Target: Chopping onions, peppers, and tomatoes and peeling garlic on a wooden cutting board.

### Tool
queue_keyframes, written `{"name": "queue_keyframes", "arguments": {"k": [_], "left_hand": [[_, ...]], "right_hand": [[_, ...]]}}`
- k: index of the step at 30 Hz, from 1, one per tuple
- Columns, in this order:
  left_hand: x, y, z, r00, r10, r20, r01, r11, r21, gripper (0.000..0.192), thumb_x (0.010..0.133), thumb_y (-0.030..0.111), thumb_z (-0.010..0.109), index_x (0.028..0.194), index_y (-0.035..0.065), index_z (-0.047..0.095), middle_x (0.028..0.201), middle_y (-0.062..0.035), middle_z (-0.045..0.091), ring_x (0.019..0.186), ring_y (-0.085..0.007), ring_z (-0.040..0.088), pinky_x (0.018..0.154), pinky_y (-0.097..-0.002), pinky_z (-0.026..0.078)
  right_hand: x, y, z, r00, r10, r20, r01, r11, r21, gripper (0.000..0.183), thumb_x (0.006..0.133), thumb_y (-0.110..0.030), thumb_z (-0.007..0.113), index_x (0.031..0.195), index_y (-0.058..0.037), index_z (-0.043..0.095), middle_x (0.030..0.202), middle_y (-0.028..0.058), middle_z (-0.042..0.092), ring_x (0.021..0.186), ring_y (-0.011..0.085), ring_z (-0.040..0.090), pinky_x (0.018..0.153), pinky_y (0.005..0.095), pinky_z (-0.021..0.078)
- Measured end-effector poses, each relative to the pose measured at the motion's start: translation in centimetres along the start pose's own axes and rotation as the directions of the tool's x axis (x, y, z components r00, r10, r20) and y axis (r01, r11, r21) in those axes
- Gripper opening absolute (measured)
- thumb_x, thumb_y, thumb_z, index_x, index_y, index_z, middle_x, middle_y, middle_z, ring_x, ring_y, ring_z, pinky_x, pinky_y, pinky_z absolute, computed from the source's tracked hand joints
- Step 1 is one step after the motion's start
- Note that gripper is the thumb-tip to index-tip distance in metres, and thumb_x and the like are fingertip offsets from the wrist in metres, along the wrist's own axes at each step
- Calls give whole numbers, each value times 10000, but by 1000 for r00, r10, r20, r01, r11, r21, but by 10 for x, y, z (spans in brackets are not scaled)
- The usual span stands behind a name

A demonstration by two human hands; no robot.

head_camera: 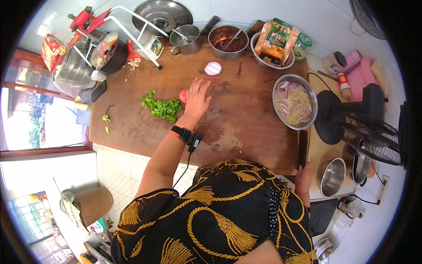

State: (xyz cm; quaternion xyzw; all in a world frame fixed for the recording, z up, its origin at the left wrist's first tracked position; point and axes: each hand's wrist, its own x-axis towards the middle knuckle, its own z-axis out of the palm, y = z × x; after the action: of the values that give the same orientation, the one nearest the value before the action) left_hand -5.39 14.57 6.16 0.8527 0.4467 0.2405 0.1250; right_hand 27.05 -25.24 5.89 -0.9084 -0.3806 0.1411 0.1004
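My left hand [196, 100] is palm down over the middle of the wooden worktop [257, 145], fingers spread. A red tomato [183, 96] shows beside its outer edge, partly hidden by the hand; whether they touch is unclear. Left of the hand is a pile of chopped green pepper [164, 108]. Beyond the fingertips lies a piece of red onion [213, 68], pale face up. At the worktop's right edge, my right hand [303, 176] is closed around the near end of a dark-bladed knife [302, 148], whose handle is hidden.
A steel bowl of sliced onion [295, 101] stands at the right, near a black fan [362, 122]. Along the back are a metal cup [185, 39], a bowl of dark red sauce [228, 42] and a bowl holding packets [276, 43]. Pepper scraps [106, 118] lie left.
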Motion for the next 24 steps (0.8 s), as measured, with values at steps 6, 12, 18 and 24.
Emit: {"name": "queue_keyframes", "arguments": {"k": [6, 12, 18, 24], "left_hand": [[-44, -31, -29, 995, -89, -48, 94, 989, 112, 619, 704, 155, 738, 1279, 131, 510, 1347, -128, 419, 1317, -342, 343, 1027, -498, 326], [-50, -154, -51, 923, -335, -190, 349, 936, 44, 516, 847, 363, 621, 1295, 131, 512, 1408, -157, 416, 1307, -378, 356, 1049, -520, 305], [-62, -261, -73, 721, -690, -60, 692, 722, 3, 714, 846, 626, 457, 1383, 156, 446, 1430, -160, 396, 1335, -364, 324, 1085, -502, 258], [-59, -157, -58, 829, -535, 165, 537, 843, 33, 768, 789, 641, 558, 1365, 141, 464, 1428, -137, 403, 1321, -334, 352, 1060, -537, 267]], "right_hand": [[2, 7, 3, 999, -48, -27, 48, 998, 31, 337, 932, -150, 487, 1219, 7, 407, 1062, 294, 574, 930, 465, 573, 748, 505, 480], [0, 13, 6, 999, -22, -30, 22, 1000, 9, 319, 927, -141, 498, 1192, 17, 417, 1030, 299, 580, 924, 467, 572, 747, 501, 477], [4, 10, 5, 998, -44, -35, 46, 998, 45, 305, 924, -141, 502, 1182, 3, 423, 1016, 295, 582, 897, 474, 571, 722, 515, 471], [-3, 6, 6, 999, 39, -4, -39, 999, -17, 302, 923, -137, 504, 1177, 6, 424, 1032, 293, 577, 899, 474, 570, 729, 509, 475]]}}
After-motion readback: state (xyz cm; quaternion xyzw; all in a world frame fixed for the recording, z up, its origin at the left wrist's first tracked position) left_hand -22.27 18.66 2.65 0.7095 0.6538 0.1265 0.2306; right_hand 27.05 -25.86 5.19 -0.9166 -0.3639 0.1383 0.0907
